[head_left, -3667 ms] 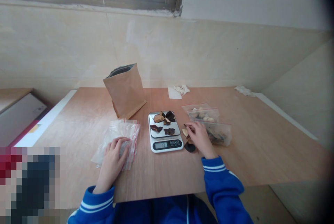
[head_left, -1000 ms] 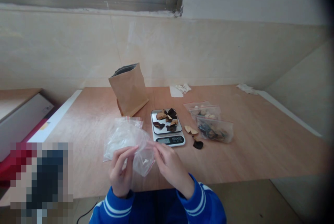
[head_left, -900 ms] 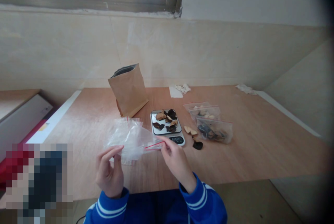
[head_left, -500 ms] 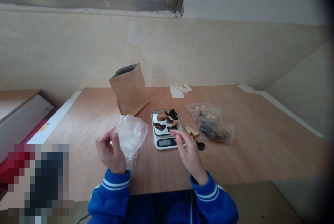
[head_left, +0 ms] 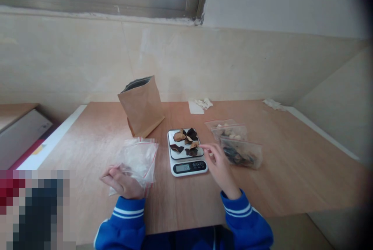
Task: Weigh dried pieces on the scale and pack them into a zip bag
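A small kitchen scale [head_left: 190, 167] with a lit display stands in front of me. On its plate lie several dried, curled pieces [head_left: 191, 133], dark on one side and tan on the other, resembling dried peel. My right hand [head_left: 217, 164] is at the plate's right edge, index finger stretched toward a tan piece; contact is unclear, and I see nothing held. My left hand [head_left: 124, 183] rests over a stack of clear zip bags [head_left: 140, 156], its fingers pressed together. What they pinch, if anything, is hidden.
An open brown paper pouch [head_left: 142, 106] stands behind the zip bags. Right of the scale lie a zip bag of dark dried pieces [head_left: 240, 154] and another with pale pieces [head_left: 233, 129]. Crumpled tissue [head_left: 204, 104] lies at the wall. A blurred patch covers the lower left.
My left hand has lowered onto the zip bags, which lie flatter and farther left. My right hand has shifted right, uncovering the scale's buttons. Loose pieces beside the scale no longer show.
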`<state>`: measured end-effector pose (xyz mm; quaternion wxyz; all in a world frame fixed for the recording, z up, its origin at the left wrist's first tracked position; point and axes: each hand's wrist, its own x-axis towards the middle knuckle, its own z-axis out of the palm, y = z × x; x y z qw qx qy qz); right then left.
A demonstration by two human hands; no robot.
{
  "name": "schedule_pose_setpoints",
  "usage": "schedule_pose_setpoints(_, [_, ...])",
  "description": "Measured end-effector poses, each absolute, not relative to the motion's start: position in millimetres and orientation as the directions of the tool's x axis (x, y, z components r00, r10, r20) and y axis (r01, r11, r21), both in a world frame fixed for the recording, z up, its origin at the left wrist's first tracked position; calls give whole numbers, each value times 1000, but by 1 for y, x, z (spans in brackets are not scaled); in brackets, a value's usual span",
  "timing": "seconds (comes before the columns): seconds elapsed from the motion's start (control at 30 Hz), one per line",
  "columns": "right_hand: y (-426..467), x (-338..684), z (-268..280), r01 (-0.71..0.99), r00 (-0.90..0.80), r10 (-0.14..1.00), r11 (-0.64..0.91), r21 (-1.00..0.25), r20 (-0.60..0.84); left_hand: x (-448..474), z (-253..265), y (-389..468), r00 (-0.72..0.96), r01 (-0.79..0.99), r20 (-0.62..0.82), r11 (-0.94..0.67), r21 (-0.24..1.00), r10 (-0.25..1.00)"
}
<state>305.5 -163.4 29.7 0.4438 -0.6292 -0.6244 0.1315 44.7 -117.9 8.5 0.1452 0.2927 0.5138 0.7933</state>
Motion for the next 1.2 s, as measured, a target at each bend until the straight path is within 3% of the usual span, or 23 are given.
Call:
schedule_pose_setpoints(0.1, [-149, 304, 31, 707, 171, 912, 151, -691, 373, 49, 15, -119, -827, 14, 283, -486, 874, 486])
schedule_pose_setpoints(0.4, [-132, 312, 31, 876, 35, 926, 153, -457, 377, 58, 31, -123, -795, -88, 228, -480, 873, 562])
schedule_pose_setpoints(0.8, [-133, 288, 51, 884, -36, 922, 209, -418, 385, 58, 30, -123, -768, -55, 259, -463, 885, 586])
schedule_pose_setpoints(1.0, [-134, 246, 59, 930, -129, 944, 221, -293, 303, 58, 25, -122, -761, -63, 268, -478, 876, 591])
schedule_pose_setpoints(1.2, [-145, 264, 64, 893, -25, 919, 197, -404, 394, 58, 24, -122, -761, -65, 267, -479, 875, 592])
